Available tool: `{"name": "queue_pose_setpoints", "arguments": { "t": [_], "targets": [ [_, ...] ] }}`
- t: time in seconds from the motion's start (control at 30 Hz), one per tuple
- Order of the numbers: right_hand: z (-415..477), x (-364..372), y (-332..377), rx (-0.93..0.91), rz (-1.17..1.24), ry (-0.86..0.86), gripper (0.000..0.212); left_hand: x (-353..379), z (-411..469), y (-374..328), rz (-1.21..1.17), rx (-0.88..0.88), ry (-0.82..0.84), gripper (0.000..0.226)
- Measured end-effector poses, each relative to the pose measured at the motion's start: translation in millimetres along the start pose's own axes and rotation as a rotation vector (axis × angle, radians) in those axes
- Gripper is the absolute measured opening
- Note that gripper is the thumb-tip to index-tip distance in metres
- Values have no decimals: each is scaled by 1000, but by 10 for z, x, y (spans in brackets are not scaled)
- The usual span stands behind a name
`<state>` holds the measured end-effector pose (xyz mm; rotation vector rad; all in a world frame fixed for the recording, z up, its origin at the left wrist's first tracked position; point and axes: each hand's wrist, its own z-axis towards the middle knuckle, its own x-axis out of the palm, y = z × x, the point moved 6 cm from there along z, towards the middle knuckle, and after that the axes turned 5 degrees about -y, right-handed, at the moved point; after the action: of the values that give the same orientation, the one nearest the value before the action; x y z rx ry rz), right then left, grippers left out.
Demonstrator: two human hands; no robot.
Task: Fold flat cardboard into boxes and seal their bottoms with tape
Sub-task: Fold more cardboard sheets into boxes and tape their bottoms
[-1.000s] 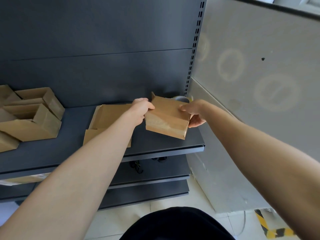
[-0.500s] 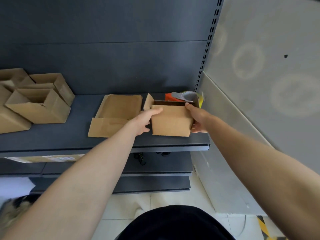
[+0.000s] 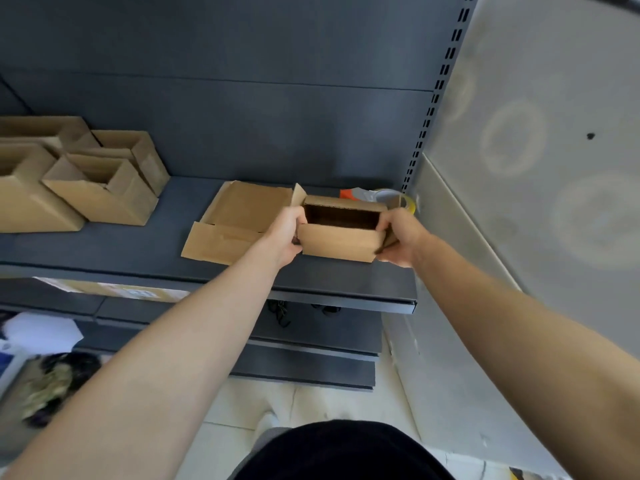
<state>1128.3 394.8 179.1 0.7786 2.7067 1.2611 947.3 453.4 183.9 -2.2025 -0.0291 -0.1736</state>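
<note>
A small brown cardboard box (image 3: pixel 341 242), opened into a rectangular tube with its dark inside facing up, stands on the dark shelf (image 3: pixel 104 251). My left hand (image 3: pixel 285 233) grips its left end and my right hand (image 3: pixel 398 237) grips its right end. Just behind the box lies a tape dispenser (image 3: pixel 375 195) with an orange handle and a yellowish roll, partly hidden by the box. A pile of flat cardboard blanks (image 3: pixel 239 220) lies on the shelf to the left of the box.
Several folded open boxes (image 3: pixel 100 188) stand at the shelf's left end. A slotted upright (image 3: pixel 433 109) and a grey wall panel (image 3: pixel 540 168) close off the right side. Lower shelves and a tiled floor lie below, with clutter at bottom left.
The box went from tilted and flattened in the air to squared open and upright on the shelf. Both hands shifted to its two ends. The camera dipped down.
</note>
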Motion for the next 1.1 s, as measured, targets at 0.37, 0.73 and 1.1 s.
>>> {"name": "queue_pose_setpoints", "arguments": {
  "t": [0.37, 0.73, 1.1],
  "targets": [
    [12, 1093, 706, -214, -408, -95, 66, -826, -91, -711, -197, 180, -194, 21],
    [327, 3015, 590, -173, -355, 28, 65, -2335, 466, -1564, -229, 271, -402, 43],
    [931, 3483, 225, 28, -170, 40, 62, -2728, 1140, -1784, 187, 281, -489, 65]
  ]
}}
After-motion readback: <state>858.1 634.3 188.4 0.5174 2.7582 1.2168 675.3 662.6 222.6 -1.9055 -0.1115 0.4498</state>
